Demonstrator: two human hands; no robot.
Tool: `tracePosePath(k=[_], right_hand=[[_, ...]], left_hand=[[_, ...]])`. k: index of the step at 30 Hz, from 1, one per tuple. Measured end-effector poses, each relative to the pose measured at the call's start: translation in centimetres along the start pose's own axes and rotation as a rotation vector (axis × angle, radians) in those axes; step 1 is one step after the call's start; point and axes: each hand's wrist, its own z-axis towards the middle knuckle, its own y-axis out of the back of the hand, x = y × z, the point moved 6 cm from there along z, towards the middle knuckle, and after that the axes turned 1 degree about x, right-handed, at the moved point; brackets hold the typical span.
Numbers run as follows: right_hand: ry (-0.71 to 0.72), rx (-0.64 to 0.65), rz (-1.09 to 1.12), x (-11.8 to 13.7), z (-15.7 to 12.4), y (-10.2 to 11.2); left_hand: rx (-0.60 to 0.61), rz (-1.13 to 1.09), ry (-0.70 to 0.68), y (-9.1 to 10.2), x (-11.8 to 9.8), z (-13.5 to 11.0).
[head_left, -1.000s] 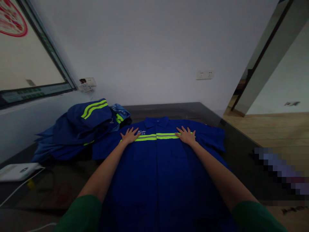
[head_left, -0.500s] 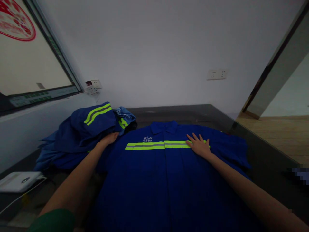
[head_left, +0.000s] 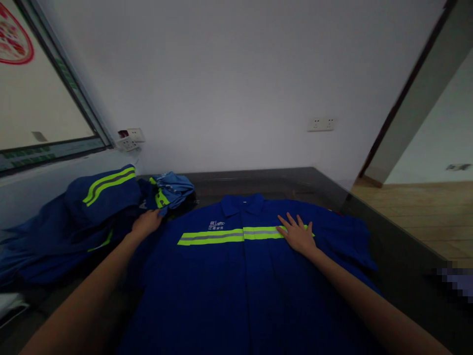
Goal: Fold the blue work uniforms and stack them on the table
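Note:
A dark blue work jacket (head_left: 207, 281) lies front up on the dark table, collar at the far side. A yellow-green reflective band (head_left: 212, 237) crosses its chest below a small white logo. My right hand (head_left: 298, 235) rests flat on the chest, over the band's right end, fingers spread. My left hand (head_left: 147, 224) is at the right edge of a heap of blue work clothes (head_left: 107, 217), its fingers closed together on the cloth there. Part of the cloth at those fingertips is hidden. A lighter blue garment (head_left: 175, 187) lies just beyond that hand.
The dark tabletop (head_left: 254, 180) runs back to a white wall with sockets (head_left: 320, 124). A white device (head_left: 11, 305) with a cable is at the lower left. On the left is a window (head_left: 40, 98); wooden floor (head_left: 406, 212) lies beyond the table's right edge.
My left hand and the heap of clothes have moved left, away from the jacket. The whole view has also shifted slightly. My right hand stays spread at the same spot on the jacket.

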Motion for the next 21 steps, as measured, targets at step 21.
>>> tracePosePath(k=[21], right_hand=[[-0.081,0.069,0.022,-5.8,-2.4,2.1]], left_hand=[[0.252,-0.079,-0.199,-5.0,-9.9,-5.1]])
